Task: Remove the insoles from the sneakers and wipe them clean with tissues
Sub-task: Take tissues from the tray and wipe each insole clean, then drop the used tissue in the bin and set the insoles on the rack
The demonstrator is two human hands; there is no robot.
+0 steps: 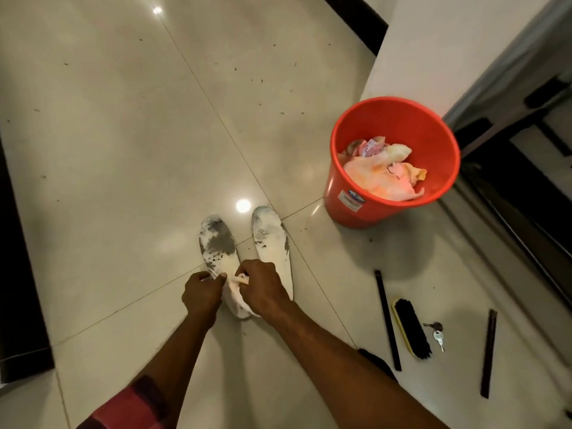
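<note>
While two white insoles lie side by side on the pale tiled floor [123, 119], toes pointing far and heels near, both hands meet over the heel half of the left insole [216, 243]. Grey patches cover much of its toe end. The right insole [272, 239] sits just beside it, with grey smudging at its toe and along its right edge.

The left hand [202, 294] has its fingers curled, and its thumb and fingers pinch the left edge of the left insole. The right hand [263, 289] is curled too, and it pinches a small wad of pale tissue [243, 279] against that insole's surface. Whether the left thumb also touches the tissue is hard to tell. A red-and-dark checked sleeve [133, 407] shows on the left arm at the near edge.

Far and to the right stands a red bucket [402, 125] holding crumpled pale paper [380, 178], close to a white wall [433, 57]. Near right on the floor lie a dark strip [387, 320], a black-bristled brush [410, 326] just beside it, a small bunch of keys [437, 332], and a second dark strip [488, 354] farther right.
</note>
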